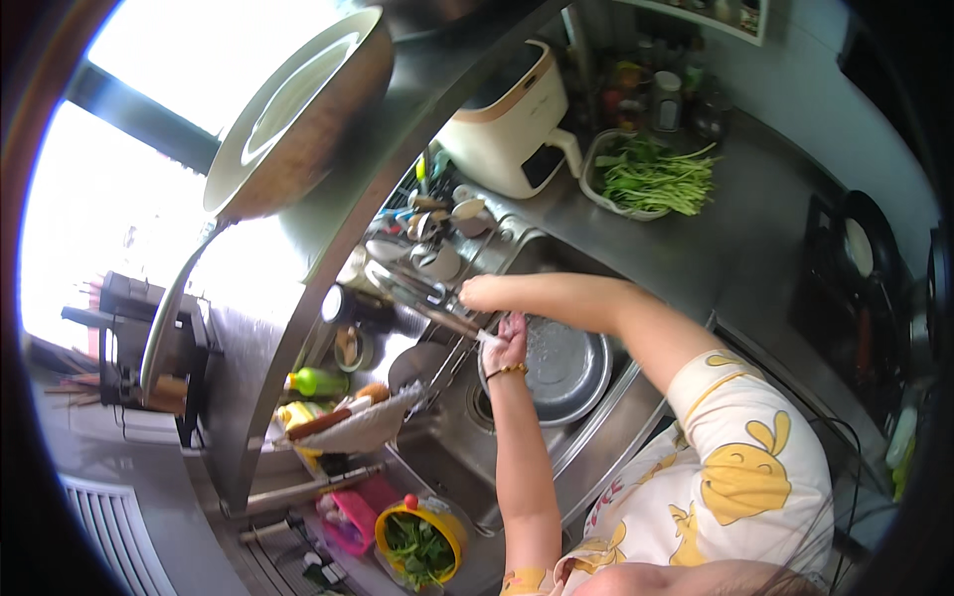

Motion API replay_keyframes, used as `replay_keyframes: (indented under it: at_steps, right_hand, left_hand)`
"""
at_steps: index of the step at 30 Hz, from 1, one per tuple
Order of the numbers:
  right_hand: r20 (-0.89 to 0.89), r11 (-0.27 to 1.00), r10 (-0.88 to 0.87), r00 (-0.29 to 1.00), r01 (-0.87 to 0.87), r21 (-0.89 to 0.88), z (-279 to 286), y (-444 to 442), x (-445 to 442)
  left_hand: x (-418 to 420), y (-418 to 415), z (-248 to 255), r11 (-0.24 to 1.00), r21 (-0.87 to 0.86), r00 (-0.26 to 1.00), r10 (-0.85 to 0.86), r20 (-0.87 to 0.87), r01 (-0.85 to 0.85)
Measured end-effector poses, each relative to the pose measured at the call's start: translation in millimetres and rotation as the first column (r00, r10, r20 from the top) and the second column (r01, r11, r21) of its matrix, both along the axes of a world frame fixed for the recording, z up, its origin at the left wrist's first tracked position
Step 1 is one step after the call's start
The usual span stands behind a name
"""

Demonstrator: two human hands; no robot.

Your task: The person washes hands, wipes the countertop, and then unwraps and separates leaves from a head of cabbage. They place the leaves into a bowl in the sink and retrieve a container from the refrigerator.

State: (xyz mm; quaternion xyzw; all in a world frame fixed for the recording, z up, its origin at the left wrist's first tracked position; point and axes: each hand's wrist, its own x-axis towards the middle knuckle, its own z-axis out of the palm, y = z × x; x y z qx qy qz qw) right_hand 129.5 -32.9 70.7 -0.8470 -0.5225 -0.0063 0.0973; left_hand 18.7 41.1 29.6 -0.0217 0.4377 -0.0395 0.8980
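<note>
My left hand (pixel 509 343), with a beaded bracelet at the wrist, is under the spout end of a metal faucet (pixel 436 309). Its palm is turned up, the fingers are apart and it holds nothing; what looks like water runs onto it. My right hand (pixel 481 292) is at the faucet's body near the back of the sink; its fingers are mostly hidden, so its grip cannot be made out. Below and beside both hands, a round metal basin (pixel 570 372) stands in the stainless steel sink (pixel 455 454), and seems to hold water.
A wok (pixel 328 141) stands on the raised shelf at upper left. An air fryer (pixel 514 127) and a container of leafy greens (pixel 656 175) are on the right counter. Utensils, a dark jar (pixel 358 307) and a green bottle (pixel 319 382) line the back. A yellow-rimmed basket (pixel 460 540) holds greens.
</note>
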Motion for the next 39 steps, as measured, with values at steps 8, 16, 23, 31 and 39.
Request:
replay_keyframes:
  at_steps: [8, 16, 23, 31, 39]
  right_hand:
    - [-0.638, 0.886, -0.191, 0.746, 0.411, 0.215, -55, -26, -46]
    - [-0.057, 0.978, -0.125, 0.99, 0.114, -0.176, -53, -88, -173]
    - [-0.557, 0.777, 0.114, 0.823, 0.275, 0.566, -38, -30, -226]
    - [-0.01, 0.864, -0.501, 0.866, 0.5, 0.063, -81, -64, -296]
    - [-0.18, 0.582, -0.781, 0.598, 0.802, 0.137, -69, -256, -441]
  left_hand:
    - [-88, 40, 37, 0.691, 0.57, 0.741, -0.641, 0.199, 0.445]
    - [-177, 66, 38, -0.98, 0.159, 0.28, -0.187, -0.942, -0.122]
    - [-193, 87, 48, -0.432, 0.901, 0.312, -0.853, -0.419, 0.028]
    - [-188, 123, -13, -0.329, 0.943, 0.289, -0.909, -0.301, -0.052]
    - [-199, 89, -33, -0.914, 0.189, 0.557, -0.372, -0.743, -0.359]
